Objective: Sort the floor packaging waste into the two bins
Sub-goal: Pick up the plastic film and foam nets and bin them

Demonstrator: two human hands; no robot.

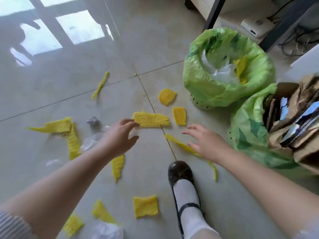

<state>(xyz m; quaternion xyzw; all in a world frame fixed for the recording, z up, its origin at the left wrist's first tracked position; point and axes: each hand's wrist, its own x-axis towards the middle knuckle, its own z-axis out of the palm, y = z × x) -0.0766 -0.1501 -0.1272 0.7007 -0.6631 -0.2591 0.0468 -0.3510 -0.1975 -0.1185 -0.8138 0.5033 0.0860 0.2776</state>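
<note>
Two green-lined bins (229,94); two empty hands (120,137) above foam nets (151,119).

Both bare forearms reach forward and down. The left hand (120,137) is spread wide, fingers straight, thumb splayed out to the side, holding nothing. The right hand (205,142) hangs palm-down, fingers loosely extended and slightly fanned, empty too. The two hands sit apart, fingertips level.
</note>
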